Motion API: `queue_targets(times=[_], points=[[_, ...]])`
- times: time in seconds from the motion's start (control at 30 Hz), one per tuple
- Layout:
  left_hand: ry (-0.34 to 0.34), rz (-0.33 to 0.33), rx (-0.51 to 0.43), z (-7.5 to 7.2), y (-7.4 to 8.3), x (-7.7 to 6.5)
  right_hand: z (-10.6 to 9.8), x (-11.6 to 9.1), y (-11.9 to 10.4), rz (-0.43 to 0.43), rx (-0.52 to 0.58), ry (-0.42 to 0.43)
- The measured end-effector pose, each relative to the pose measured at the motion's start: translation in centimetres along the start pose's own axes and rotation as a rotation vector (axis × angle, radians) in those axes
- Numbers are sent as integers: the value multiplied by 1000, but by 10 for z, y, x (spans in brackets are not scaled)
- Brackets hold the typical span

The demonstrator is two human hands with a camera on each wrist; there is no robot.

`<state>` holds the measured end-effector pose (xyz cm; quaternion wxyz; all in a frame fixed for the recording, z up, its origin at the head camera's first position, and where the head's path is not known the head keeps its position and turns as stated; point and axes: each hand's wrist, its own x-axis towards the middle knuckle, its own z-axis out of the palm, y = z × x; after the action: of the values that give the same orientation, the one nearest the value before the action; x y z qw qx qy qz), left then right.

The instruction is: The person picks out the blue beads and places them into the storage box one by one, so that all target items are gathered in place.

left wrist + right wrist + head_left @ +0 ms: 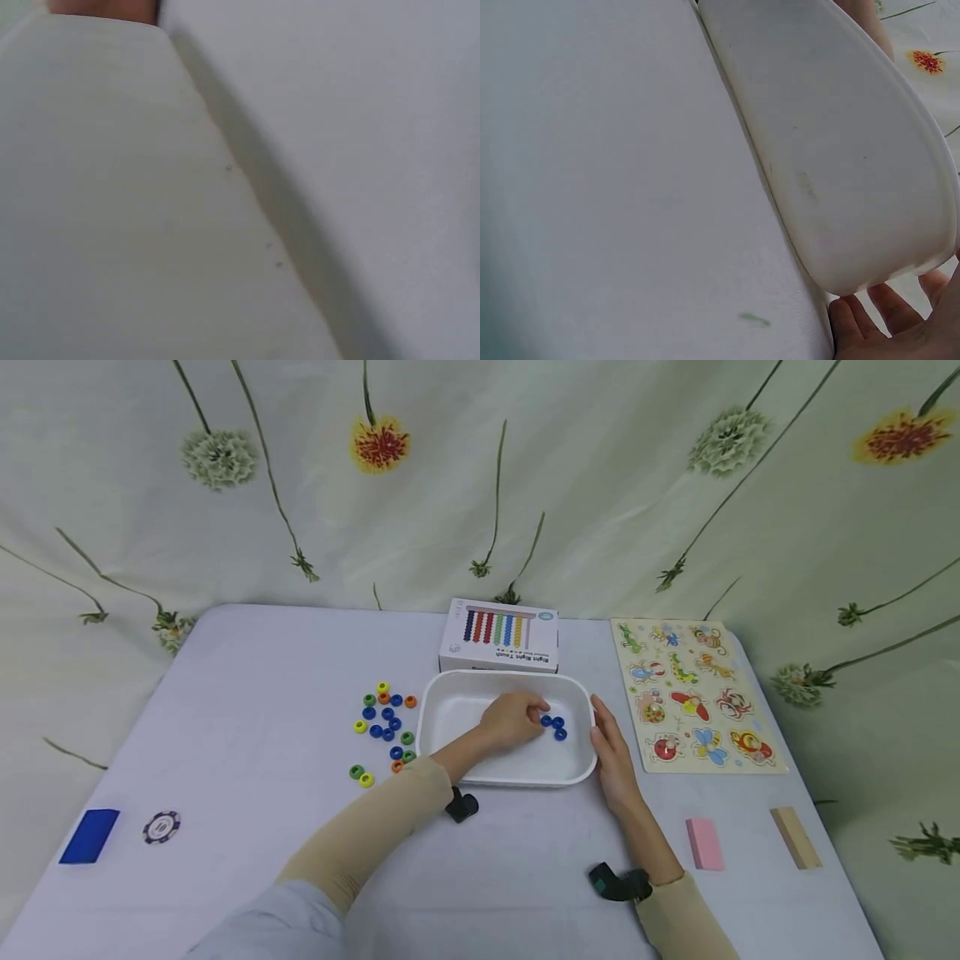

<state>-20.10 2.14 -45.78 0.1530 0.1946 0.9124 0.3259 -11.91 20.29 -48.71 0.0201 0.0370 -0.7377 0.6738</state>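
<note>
A white tray [517,768] stands mid-table. My left hand [513,720] reaches into it with bent fingers. Its fingertips are right beside one of three blue beads [560,735] on the tray floor; whether they pinch a bead cannot be made out. At the tray's right end, my right hand [617,764] rests its fingers against the outer wall. In the right wrist view those fingers [889,307] touch the tray's end wall [855,217] from outside. Only a sliver of a hand [105,7] shows over the tray wall [135,172] in the left wrist view.
Left of the tray lie several loose beads [387,713] in blue, green, yellow and orange. Behind it stands a box [498,635]; a picture puzzle board [693,693] is at right. Pink [705,843] and wooden blocks [795,837], a chip [161,827] and blue block [90,837] lie nearer.
</note>
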Motion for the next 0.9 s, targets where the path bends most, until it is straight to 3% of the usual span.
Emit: queue_targets(times=[0.13,0.27,0.4,0.5,0.57,0.7,0.9], points=[[75,63,55,-18,7,-25,3,0,-4,10,-11,-4],[280,174,33,-45,3,-65,7,-3,-17,7,-23,-5],[517,184,-69,-68,-29,-106,8,-5,-27,3,-26,2],[624,106,-127,-76,-65,-130,8,-6,-29,11,-21,7],[650,45,-154,-75,-89,-143,8,-6,-29,13,-21,6],[592,-28,-193,-67,-123,-156,8,-8,-28,18,-27,10],[498,-53,-232,-55,-145,-157,7,-7,-26,16,-12,6]])
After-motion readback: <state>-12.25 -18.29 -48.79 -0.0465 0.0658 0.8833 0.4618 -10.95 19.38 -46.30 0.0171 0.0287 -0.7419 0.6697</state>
